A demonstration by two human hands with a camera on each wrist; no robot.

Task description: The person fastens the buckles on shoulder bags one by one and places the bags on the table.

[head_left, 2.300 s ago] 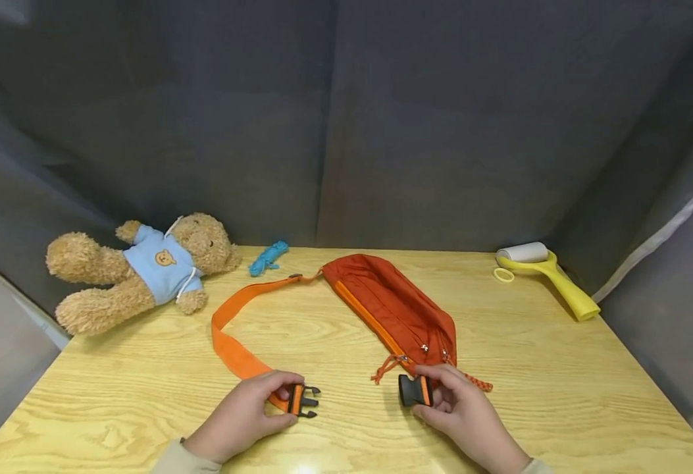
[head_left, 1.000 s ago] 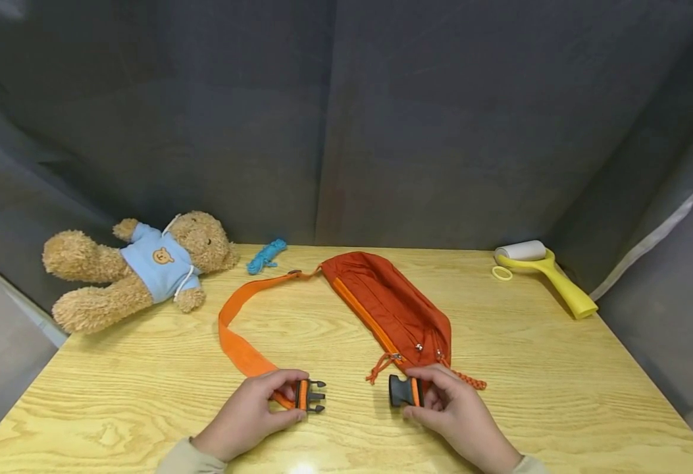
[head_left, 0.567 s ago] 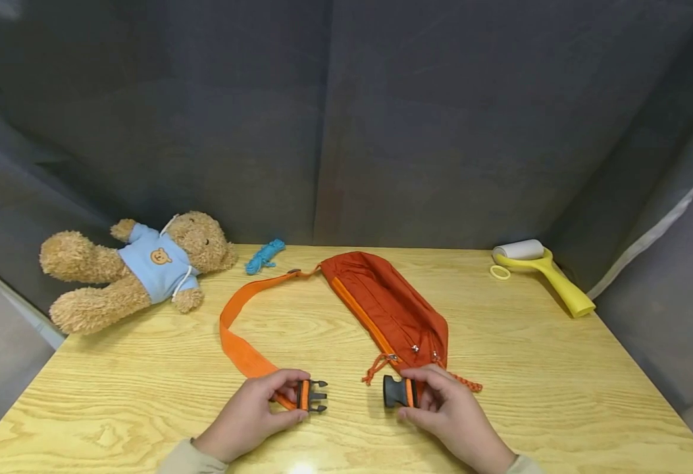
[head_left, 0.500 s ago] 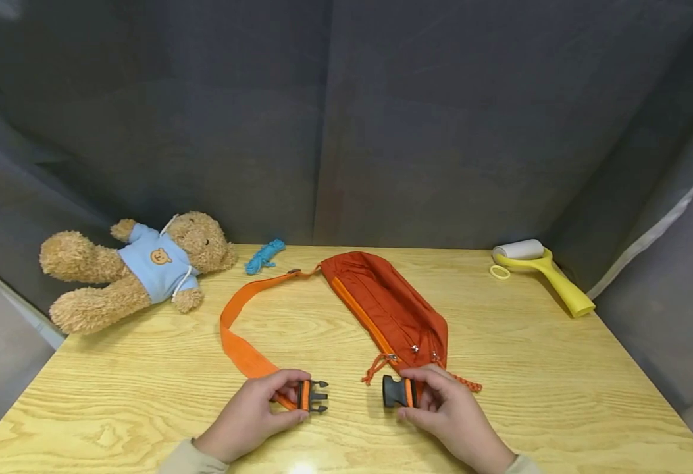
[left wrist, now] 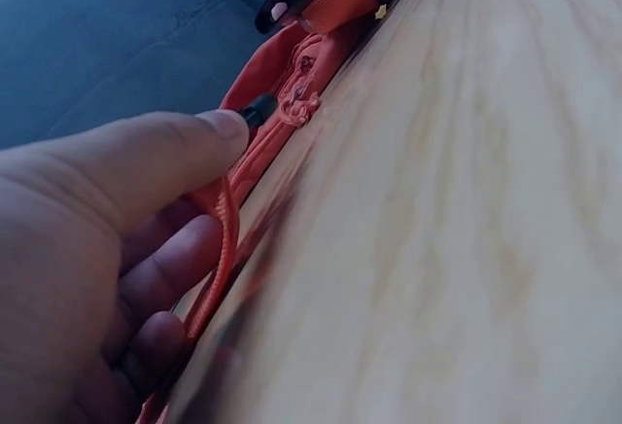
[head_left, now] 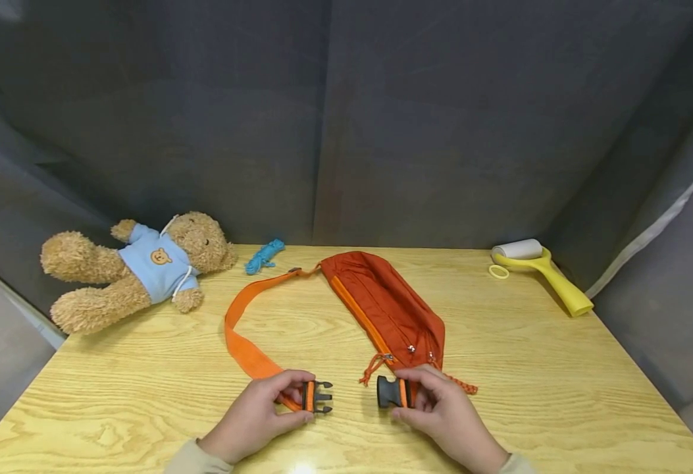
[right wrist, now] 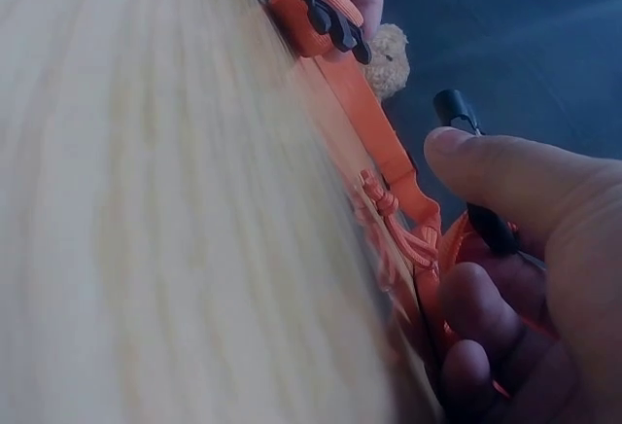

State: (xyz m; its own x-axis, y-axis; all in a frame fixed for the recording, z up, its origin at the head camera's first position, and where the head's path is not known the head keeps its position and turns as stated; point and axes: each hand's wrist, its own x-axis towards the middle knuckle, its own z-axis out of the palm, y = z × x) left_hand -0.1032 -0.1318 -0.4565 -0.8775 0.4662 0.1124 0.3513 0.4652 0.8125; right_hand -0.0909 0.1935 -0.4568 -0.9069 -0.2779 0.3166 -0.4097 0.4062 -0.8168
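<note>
From the head, farthest back, I look forward and down on the red pouch [head_left: 387, 313]. Left of it, my left-wrist view peers close past the left hand [head_left: 263, 411] toward the pouch; at its near end, my right-wrist view, equally close, faces left past the right hand [head_left: 443, 411]. Both share the two hands.

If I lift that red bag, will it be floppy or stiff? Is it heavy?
The red bag would probably flop: its cloth sags in creases. It looks quite flat, so perhaps it's light, though its inside is hidden. The attached orange strap would likely bend easily, since it lies in a loose curve.
</note>
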